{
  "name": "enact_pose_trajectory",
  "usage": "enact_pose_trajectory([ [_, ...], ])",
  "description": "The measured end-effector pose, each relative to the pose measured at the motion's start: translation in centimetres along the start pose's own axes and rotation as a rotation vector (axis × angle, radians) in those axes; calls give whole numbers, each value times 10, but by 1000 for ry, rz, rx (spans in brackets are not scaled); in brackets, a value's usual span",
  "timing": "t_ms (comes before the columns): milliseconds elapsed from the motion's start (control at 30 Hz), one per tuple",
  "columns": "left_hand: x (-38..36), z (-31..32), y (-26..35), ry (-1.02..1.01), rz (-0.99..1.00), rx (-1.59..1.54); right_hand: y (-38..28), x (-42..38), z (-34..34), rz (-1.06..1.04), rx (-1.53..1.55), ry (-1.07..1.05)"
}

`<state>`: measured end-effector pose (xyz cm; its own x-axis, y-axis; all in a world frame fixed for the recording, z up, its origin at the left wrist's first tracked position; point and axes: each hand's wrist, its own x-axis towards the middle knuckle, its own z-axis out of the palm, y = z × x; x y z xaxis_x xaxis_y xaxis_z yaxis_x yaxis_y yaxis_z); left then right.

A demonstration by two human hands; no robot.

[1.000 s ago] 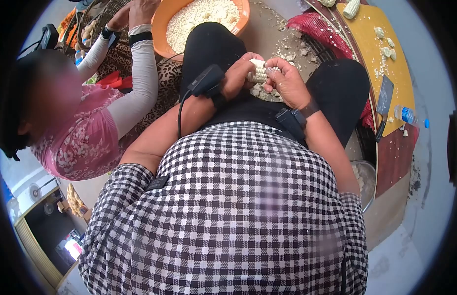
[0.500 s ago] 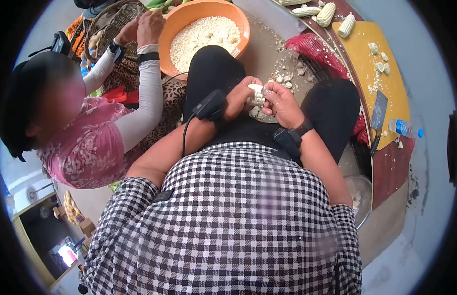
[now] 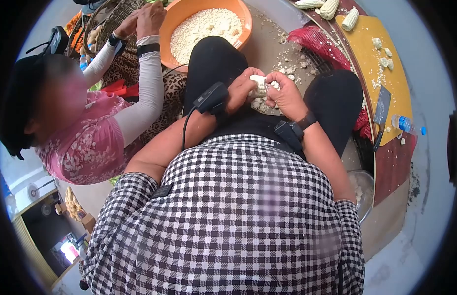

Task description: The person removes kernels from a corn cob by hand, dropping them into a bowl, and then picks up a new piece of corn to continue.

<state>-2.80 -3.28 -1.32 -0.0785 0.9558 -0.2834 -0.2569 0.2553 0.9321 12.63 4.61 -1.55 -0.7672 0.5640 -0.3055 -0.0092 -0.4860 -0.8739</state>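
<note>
Between my knees I hold a short piece of white corn cob with rows of pale kernels. My left hand is closed around its left end. On the other side, the fingers of my right hand are curled against the cob's right end, the thumb and fingertips pressed to the kernels. Just below the hands, broken cob bits lie near my lap. Beyond my left knee sits an orange basin with many loose white kernels in it.
At right, a yellow cutting board bears cob pieces, a cleaver and a water bottle. Whole cobs lie at its far end. A red mesh bag hangs nearby. At left, a co-worker's hands are raised beside a wicker basket.
The cob piece has turned a little in my hands, and my right-hand fingers have shifted up and over its right end. The whole view has tilted slightly.
</note>
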Motion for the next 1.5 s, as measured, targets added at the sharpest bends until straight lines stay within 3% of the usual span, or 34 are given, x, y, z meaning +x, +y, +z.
enact_pose_trajectory([
  [233, -5, 4, 13, -19, -24, 128, 2, 2, -4, 89, 72, 21],
  [400, -1, 4, 11, 33, -133, -45, 0, 3, -4, 130, 271, -5],
  [500, 3, 1, 3, 53, -184, -248, -5, -2, 2, 38, 283, -49],
  [800, -3, 1, 14, -56, -257, -281, -2, -4, -2, 11, 188, -56],
  [1400, -4, 3, 13, 6, -275, -231, 4, 1, 7, 15, 69, 70],
  [1500, -4, 6, 11, 36, -263, -234, 5, 1, 9, 22, 159, 91],
])
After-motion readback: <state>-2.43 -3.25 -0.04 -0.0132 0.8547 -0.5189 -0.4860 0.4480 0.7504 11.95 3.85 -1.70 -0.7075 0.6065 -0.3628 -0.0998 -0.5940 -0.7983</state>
